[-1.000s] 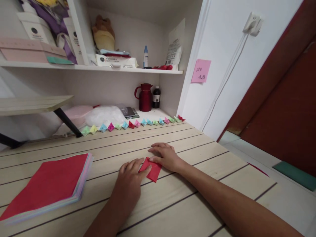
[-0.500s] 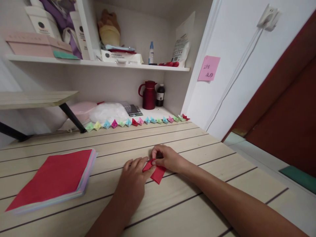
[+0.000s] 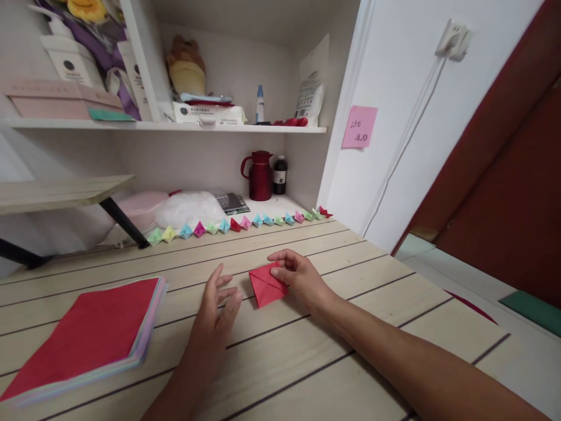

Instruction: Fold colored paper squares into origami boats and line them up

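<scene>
My right hand (image 3: 298,278) pinches a folded red paper piece (image 3: 265,285) by its right edge and tilts it up off the wooden table (image 3: 307,351). My left hand (image 3: 217,310) hovers just left of the paper with fingers spread, touching nothing. A stack of coloured paper sheets (image 3: 87,336), red on top, lies at the front left of the table. A row of several small folded paper shapes (image 3: 236,224) in mixed colours runs along the table's far edge.
Behind the row stand a red kettle (image 3: 259,175), a dark bottle (image 3: 279,174), a white plastic bag (image 3: 188,207) and a pink container (image 3: 140,204). A shelf (image 3: 175,124) above holds boxes and bottles. A pink note (image 3: 359,127) hangs on the wall.
My right hand has lifted and turned the red paper piece up from the table. My left hand has let go of it and drawn back to the left, fingers apart.
</scene>
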A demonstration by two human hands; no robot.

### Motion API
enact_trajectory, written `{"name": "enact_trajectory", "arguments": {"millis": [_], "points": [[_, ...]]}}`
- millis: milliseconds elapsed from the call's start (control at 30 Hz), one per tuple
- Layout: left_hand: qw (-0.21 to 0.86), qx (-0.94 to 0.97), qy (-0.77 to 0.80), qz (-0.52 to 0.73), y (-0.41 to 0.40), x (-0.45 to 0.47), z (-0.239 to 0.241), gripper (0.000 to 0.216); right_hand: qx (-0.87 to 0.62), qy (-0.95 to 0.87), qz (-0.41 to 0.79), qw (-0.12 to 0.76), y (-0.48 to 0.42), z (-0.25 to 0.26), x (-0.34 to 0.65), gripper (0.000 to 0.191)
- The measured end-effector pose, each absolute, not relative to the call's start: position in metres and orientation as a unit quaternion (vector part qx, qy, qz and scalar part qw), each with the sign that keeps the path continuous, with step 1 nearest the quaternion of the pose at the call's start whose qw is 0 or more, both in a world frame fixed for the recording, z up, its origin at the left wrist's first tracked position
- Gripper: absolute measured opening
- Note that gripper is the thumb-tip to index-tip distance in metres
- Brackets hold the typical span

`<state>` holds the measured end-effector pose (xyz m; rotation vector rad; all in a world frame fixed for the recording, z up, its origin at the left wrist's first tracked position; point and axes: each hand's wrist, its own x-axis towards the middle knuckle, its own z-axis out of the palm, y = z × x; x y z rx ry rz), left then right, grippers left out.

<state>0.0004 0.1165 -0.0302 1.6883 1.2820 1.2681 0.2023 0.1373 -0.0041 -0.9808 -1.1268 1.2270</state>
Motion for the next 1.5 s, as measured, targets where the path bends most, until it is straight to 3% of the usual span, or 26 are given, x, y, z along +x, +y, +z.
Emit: {"name": "enact_trajectory", "arguments": {"millis": [67,167,267,333,500,633,700,800,933,1167,1233,1333,1433,1500], "points": [[0.394,0.604,0.475,0.504,0.119,0.001,-0.030,0.077,-0.407,-0.471,0.520,0.586,0.132,0.000,0.196,0.033],[0.406,0.619,0.471,0.479,0.116,0.006,-0.024,0.072,-0.392,-0.479,0.522,0.587,0.122,0.002,0.188,0.031],[0.397,0.627,0.479,0.469,0.112,0.008,-0.016,0.030,-0.383,-0.481,0.529,0.585,0.117,-0.001,0.183,0.031],[0.394,0.602,0.494,0.488,0.112,0.006,-0.013,0.017,-0.374,-0.482,0.541,0.579,0.116,-0.003,0.183,0.033],[0.380,0.563,0.519,0.518,0.109,0.002,-0.011,0.020,-0.394,-0.553,0.511,0.527,0.122,-0.007,0.192,0.035],[0.351,0.590,0.517,0.512,0.107,0.004,-0.011,0.018,-0.435,-0.617,0.448,0.480,0.122,-0.007,0.196,0.013],[0.376,0.576,0.496,0.530,0.110,0.006,-0.014,0.026,-0.423,-0.590,0.494,0.478,0.120,-0.007,0.193,0.019],[0.433,0.540,0.456,0.559,0.116,0.007,-0.020,0.053,-0.372,-0.513,0.594,0.496,0.117,-0.007,0.188,0.031],[0.450,0.568,0.466,0.508,0.115,0.006,-0.020,0.034,-0.347,-0.486,0.633,0.493,0.114,-0.009,0.184,0.038],[0.248,0.692,0.483,0.476,0.106,0.007,-0.014,0.011,-0.358,-0.557,0.579,0.475,0.116,-0.015,0.188,0.031],[0.131,0.744,0.476,0.450,0.106,0.007,-0.012,0.008,-0.387,-0.633,0.468,0.481,0.116,-0.013,0.192,0.027],[-0.037,0.819,0.443,0.363,0.104,0.009,-0.010,0.011,-0.420,-0.733,0.234,0.482,0.117,-0.008,0.200,0.047],[-0.123,0.842,0.446,0.280,0.101,0.013,-0.011,0.018,-0.426,-0.793,0.098,0.423,0.116,-0.004,0.205,0.052],[-0.147,0.842,0.458,0.245,0.100,0.016,-0.012,0.021,-0.416,-0.831,0.061,0.364,0.115,-0.004,0.205,0.043]]}}
